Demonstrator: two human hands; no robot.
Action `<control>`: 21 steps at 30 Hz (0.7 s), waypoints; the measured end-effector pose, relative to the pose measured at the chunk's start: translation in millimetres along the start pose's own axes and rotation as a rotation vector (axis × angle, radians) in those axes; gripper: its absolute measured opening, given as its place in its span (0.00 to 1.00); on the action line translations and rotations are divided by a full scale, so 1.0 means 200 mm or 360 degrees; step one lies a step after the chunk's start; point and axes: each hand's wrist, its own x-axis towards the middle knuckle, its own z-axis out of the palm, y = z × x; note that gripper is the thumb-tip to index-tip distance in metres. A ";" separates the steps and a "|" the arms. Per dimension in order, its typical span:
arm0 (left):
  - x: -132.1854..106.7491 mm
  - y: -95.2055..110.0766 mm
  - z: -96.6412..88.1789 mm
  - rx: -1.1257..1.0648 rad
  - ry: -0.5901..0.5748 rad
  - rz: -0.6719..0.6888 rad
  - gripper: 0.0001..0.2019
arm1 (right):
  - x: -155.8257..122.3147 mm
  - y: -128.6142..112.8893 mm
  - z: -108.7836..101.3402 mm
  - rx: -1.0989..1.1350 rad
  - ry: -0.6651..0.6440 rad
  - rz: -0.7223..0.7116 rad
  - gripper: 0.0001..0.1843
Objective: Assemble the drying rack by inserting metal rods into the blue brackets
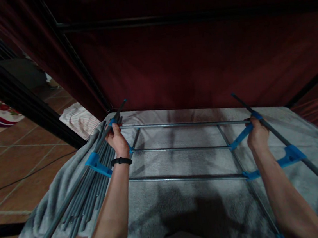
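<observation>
The left hand [117, 141] and right hand [257, 133] grip, fingers closed, the far corners of a grey metal-tube rack frame with blue plastic joints [181, 148], flat on a grey fleece blanket [310, 121] — one tier looks joined; a bundle of loose grey tubes [92, 191] lies unfitted.

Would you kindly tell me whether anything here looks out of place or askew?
Nothing looks broken. A bundle of loose grey rods lies slanted across the rumpled left edge of the grey blanket, beside the left hand, unattached to the frame that it and the right hand grip.
</observation>
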 end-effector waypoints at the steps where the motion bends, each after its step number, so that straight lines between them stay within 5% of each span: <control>1: 0.00 0.01 0.01 -0.0011 0.0007 -0.0007 0.15 | 0.00 0.00 0.00 0.0019 0.0007 0.0001 0.15; 11: 0.00 0.03 0.03 0.0026 0.0129 -0.0033 0.09 | 0.03 0.04 0.02 -0.0017 0.0001 -0.0094 0.18; 21: 0.01 0.02 -0.02 0.0074 -0.0059 -0.0009 0.14 | 0.05 0.07 0.01 -0.0015 -0.0083 -0.0106 0.22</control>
